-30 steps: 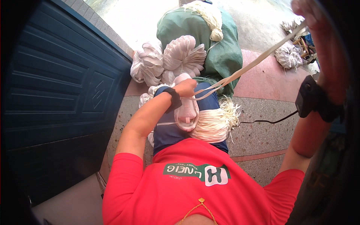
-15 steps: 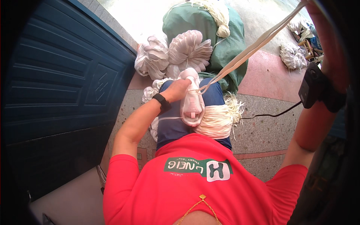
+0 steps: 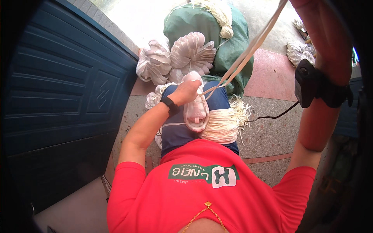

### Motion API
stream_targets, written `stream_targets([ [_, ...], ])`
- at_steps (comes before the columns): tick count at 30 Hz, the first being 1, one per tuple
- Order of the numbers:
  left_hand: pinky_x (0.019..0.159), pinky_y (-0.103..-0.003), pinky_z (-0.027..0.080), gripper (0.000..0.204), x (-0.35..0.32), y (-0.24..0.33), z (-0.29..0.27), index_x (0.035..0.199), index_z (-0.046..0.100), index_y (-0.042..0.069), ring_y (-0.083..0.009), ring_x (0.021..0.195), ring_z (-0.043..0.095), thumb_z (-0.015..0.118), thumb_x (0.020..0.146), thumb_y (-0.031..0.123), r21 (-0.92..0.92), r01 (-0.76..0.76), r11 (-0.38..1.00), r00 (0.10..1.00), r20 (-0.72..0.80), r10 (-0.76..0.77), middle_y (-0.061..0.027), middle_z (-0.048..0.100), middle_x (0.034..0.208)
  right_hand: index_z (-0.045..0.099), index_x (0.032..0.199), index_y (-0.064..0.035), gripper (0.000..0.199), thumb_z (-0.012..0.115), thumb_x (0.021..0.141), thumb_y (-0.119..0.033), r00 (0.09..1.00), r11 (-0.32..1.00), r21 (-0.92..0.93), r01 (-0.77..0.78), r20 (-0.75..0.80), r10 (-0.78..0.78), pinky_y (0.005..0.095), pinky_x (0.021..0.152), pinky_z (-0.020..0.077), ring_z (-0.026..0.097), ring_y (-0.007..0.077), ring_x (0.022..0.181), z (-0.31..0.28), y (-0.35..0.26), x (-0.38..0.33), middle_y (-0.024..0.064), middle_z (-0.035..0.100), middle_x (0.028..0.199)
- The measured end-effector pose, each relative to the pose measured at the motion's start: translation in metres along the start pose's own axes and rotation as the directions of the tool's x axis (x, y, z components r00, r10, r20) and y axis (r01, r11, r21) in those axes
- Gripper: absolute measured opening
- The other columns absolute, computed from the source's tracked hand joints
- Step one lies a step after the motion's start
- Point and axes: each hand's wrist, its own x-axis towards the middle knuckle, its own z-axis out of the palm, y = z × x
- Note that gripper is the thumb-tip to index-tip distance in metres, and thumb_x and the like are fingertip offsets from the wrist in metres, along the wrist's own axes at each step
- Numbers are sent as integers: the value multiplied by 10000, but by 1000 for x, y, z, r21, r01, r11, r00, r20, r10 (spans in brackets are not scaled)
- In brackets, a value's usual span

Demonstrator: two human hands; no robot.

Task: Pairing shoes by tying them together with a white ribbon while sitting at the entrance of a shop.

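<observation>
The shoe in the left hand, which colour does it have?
The shoe is whitish pink, best seen in the head view.

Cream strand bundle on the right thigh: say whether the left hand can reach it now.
Probably not without letting go: the left hand grips the pale shoe, which lies between it and the bundle.

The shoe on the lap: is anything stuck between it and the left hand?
Nothing visible is: the left hand grips the shoe directly. The laces rise from the shoe toward the picture's upper right.
</observation>
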Motion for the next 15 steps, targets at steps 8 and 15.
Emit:
stream_targets([
  [8, 862, -494, 543, 250, 33, -2, 8, 1103, 613, -2, -430, 1031, 691, 662, 868, 67, 135, -77, 988, 982, 182, 52, -238, 726, 1010, 600, 1347, 16, 360, 522, 1089, -223, 1000, 1000, -20, 2, -9, -2, 335, 890, 486, 574, 131, 844, -10, -3, -4, 28, 611, 974],
  [15, 825, -473, 554, 239, 48, -11, 27, 1018, 660, -17, -449, 957, 703, 706, 803, 78, -24, -127, 992, 978, 162, 129, -260, 718, 974, 605, 1340, 17, 359, 531, 1087, -228, 1000, 999, -37, 4, -14, -4, 334, 898, 489, 582, 129, 849, -15, -3, -3, 27, 619, 979],
])
